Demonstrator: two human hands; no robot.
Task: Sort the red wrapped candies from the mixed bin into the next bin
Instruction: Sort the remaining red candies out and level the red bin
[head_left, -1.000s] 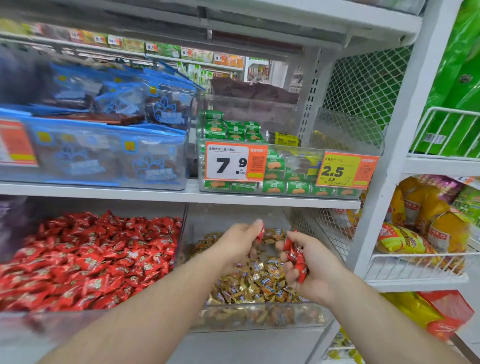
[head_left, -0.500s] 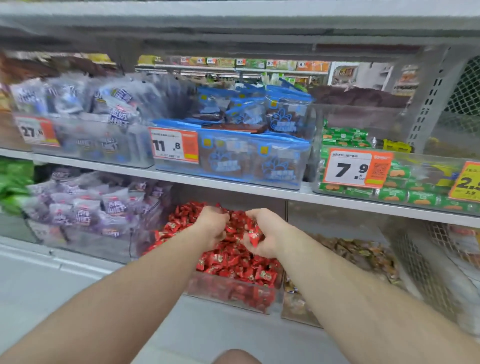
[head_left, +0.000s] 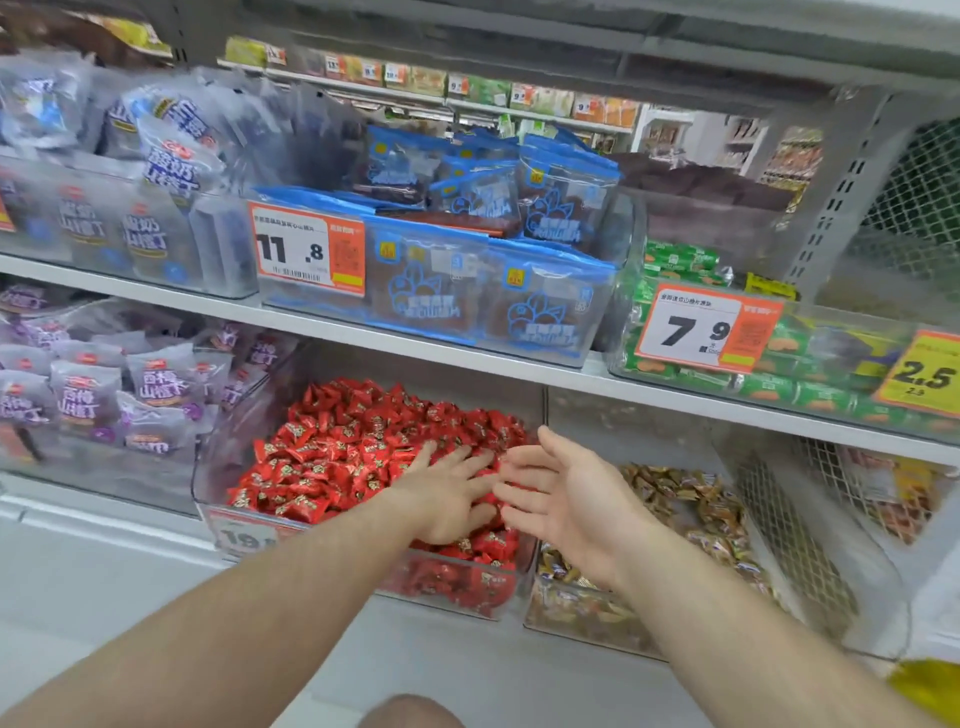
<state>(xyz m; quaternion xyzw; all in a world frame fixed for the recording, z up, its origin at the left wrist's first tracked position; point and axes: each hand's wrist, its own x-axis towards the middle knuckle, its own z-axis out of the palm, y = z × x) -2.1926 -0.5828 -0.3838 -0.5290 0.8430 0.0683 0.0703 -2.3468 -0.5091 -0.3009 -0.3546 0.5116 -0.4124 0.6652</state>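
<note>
**Shop shelving, lower tier: emptying both hands into the red bin**

Shop shelves hold clear bins in a row, and the red candies (head_left: 358, 457) fill the red bin (head_left: 208, 483). The left hand (head_left: 449, 499) lies palm down on that heap, fingers spread and straight, pinching nothing. Just right of it, over the red bin's right edge, the right hand (head_left: 566, 499) is palm up, fingers loosely spread and empty. Right of the red bin sits the mixed bin (head_left: 597, 618) of gold-wrapped sweets (no red ones visible there from here). To do this step well, I'd check that nothing clings to either palm, keep the heap below the wall, then go back right.
</note>
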